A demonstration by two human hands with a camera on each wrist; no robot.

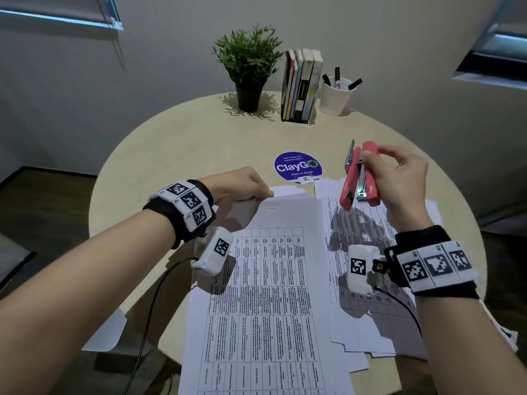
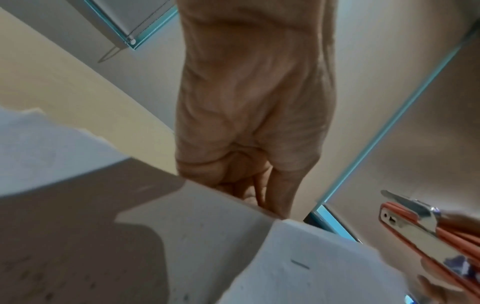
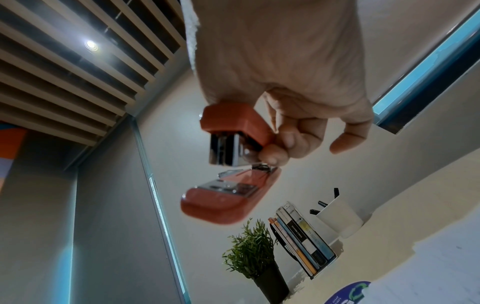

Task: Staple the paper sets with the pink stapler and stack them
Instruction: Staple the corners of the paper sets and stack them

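Observation:
A printed paper set [image 1: 265,295] lies in the middle of the round table, a staple mark near its top edge [image 2: 300,264]. My left hand [image 1: 242,185] pinches its far left corner, fingers curled behind the sheet [image 2: 249,185]. To the right lies a loose pile of more printed sheets [image 1: 379,280]. Above that pile my right hand [image 1: 399,178] grips the pink stapler [image 1: 360,178] in the air, its mouth gaping towards me. The wrist view shows thumb and fingers round the upper arm of the stapler [image 3: 231,133], the base hanging apart below.
At the table's far edge stand a potted plant [image 1: 249,72], a rack of books [image 1: 302,84] and a white cup of markers [image 1: 336,94]. A round blue sticker [image 1: 298,166] lies beyond the papers. Another sheet [image 1: 107,332] hangs over the near left rim.

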